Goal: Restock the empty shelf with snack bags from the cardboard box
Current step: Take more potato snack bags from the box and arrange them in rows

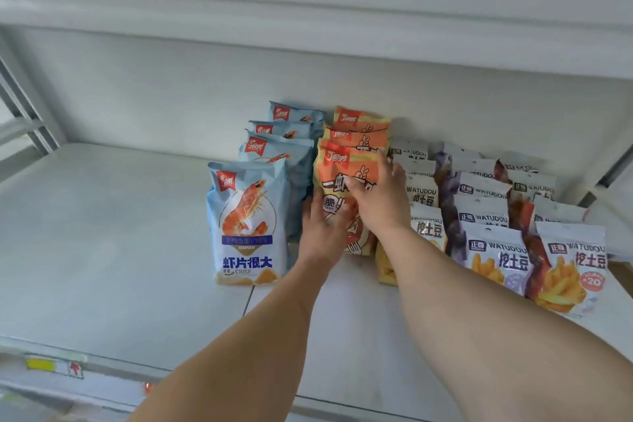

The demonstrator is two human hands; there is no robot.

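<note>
On the white shelf [102, 233] stand rows of snack bags. The front orange bag [337, 169] of its row is between my hands. My left hand [322, 226] lies against its lower left side with the fingers on its face. My right hand [375, 199] covers the bag's right half, fingers spread over the front. A row of blue shrimp-crisp bags [248, 226] stands just left of it. More orange bags [361, 122] stand behind it. The cardboard box is not in view.
To the right stand rows of white WATUDOU fry bags: yellow [423, 195], purple [493, 250] and red-brown [570, 267]. The shelf above [308, 10] overhangs the bags. A price label [54, 365] sits on the shelf's front edge. The shelf's left half is bare.
</note>
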